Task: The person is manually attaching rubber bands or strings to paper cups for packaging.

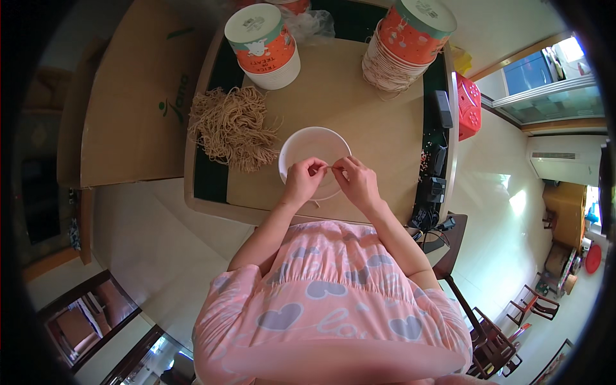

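A white round paper bucket (314, 142) stands open end up near the table's front edge. My left hand (301, 182) and my right hand (357, 183) meet over its near rim, fingertips pinched close together. Between them runs a short thin piece of tan cord (329, 167), mostly hidden by the fingers. A bit of cord also shows below the bucket's near rim. To the left lies a loose heap of tan cords (234, 128).
Upside-down stacked orange-and-white buckets (264, 54) stand at the back left. Another stack (404, 51), with cord handles, is at the back right. Black power adapters (437, 160) line the right edge. A large cardboard box (138, 96) stands left of the table, a red stool (469, 106) right.
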Motion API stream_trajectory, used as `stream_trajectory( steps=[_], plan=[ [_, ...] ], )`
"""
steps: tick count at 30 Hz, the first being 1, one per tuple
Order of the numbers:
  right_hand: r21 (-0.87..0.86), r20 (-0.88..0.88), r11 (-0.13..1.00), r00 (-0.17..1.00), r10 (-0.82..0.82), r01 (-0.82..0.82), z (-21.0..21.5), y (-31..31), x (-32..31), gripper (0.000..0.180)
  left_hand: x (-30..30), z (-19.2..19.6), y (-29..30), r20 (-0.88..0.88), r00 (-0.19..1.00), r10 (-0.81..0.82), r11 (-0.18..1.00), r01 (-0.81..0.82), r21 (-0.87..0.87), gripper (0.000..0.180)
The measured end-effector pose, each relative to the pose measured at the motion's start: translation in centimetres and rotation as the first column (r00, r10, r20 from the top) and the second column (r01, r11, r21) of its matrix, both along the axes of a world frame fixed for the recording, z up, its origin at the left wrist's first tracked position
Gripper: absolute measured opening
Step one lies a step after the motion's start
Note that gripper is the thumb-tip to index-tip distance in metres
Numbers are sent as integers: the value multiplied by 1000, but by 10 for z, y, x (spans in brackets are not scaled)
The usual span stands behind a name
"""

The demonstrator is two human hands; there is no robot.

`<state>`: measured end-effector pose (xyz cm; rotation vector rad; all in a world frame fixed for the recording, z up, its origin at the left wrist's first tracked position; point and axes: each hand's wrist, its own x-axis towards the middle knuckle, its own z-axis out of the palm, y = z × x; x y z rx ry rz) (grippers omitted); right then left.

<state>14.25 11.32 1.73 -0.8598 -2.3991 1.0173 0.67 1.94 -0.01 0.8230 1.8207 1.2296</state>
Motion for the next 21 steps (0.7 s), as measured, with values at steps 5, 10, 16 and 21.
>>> stream_trajectory(
  steps=[5,10,16,21],
  plan=[
    [3,16,1000,1000,14,-14,0,-1,0,5,0,2,0,-101,995,8,1000,-7,11,8],
    [11,16,1000,1000,3,-4,-3,0,2,5,4,-1,2,-123,992,-9,996,20,91,11],
    [7,31,1000,1000,2,-2,0,0,3,7,5,3,5,-172,983,-61,996,71,50,11],
    [-1,36,1000,999,3,-3,0,1,4,7,4,8,5,-241,967,-79,994,95,55,9]
  ],
)
